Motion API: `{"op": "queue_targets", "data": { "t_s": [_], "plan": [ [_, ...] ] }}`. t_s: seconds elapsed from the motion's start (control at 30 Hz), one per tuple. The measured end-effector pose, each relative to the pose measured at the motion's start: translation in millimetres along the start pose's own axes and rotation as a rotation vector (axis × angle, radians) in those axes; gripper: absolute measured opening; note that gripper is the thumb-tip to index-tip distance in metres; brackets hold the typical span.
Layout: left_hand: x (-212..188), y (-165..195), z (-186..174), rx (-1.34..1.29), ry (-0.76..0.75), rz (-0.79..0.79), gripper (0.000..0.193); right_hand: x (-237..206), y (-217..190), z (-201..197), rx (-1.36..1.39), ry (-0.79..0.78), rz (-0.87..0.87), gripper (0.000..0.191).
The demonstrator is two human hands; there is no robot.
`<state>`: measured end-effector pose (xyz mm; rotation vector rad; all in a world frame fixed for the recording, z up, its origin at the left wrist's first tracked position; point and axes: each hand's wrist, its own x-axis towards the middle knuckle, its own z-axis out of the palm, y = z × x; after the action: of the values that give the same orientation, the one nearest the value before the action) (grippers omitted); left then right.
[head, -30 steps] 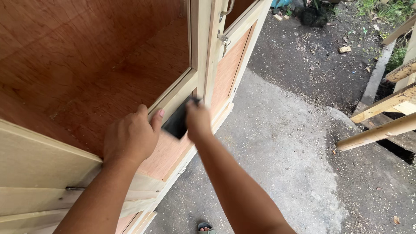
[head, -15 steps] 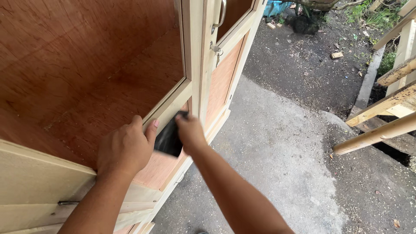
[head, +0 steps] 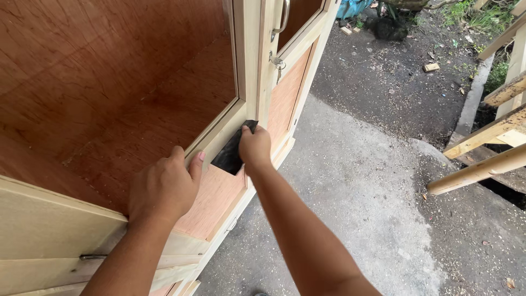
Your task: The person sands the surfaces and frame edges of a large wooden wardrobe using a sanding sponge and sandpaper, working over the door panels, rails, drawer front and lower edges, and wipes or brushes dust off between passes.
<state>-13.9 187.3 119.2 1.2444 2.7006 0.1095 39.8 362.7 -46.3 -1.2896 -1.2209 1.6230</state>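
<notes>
Here, I am pressing my right hand (head: 255, 148) against the pale wooden cabinet door (head: 219, 192), with my fingers curled tight around a black sanding pad (head: 230, 154). The pad is lying flat on the door's cross rail, just below the big upper opening that is showing the reddish plywood interior (head: 109, 93), and it is sitting right beside the upright centre stile (head: 252, 60). My thumb and knuckles are covering the pad's upper right corner, while its lower left part is sticking out dark against the light wood. My left hand (head: 164, 189) is resting on the same rail, further left of the pad and a little lower, loosely cupped with the fingers bent over the rail's edge and the thumb pointing toward the pad; it is holding nothing but the wood itself. Below the pad, the door's lower plywood panel (head: 211, 203) is showing orange-brown inside its pale frame. Past the stile, the second door (head: 290, 87) is standing slightly ajar, carrying a metal handle (head: 283, 19) and a small latch (head: 276, 61) above the pad's level. To the right of the door, the concrete floor (head: 356, 192) is running off toward dark gravel, and rough timber beams (head: 487, 153) are leaning well apart from the cabinet.
</notes>
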Motion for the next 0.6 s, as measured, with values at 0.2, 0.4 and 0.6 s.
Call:
{"op": "queue_targets", "data": {
  "t_s": [0.2, 0.4, 0.6],
  "plan": [
    [1, 0, -1, 0.008, -0.008, 0.001, 0.052, -94, 42, 32, -0.026, -0.163, 0.055, 0.027],
    [1, -1, 1, -0.002, -0.026, -0.012, 0.054, -46, 23, 18, 0.374, -0.030, 0.063, 0.029],
    [1, -2, 2, -0.016, -0.014, -0.009, 0.055, -127, 47, 42, 0.047, -0.165, -0.078, 0.030]
  ]
}}
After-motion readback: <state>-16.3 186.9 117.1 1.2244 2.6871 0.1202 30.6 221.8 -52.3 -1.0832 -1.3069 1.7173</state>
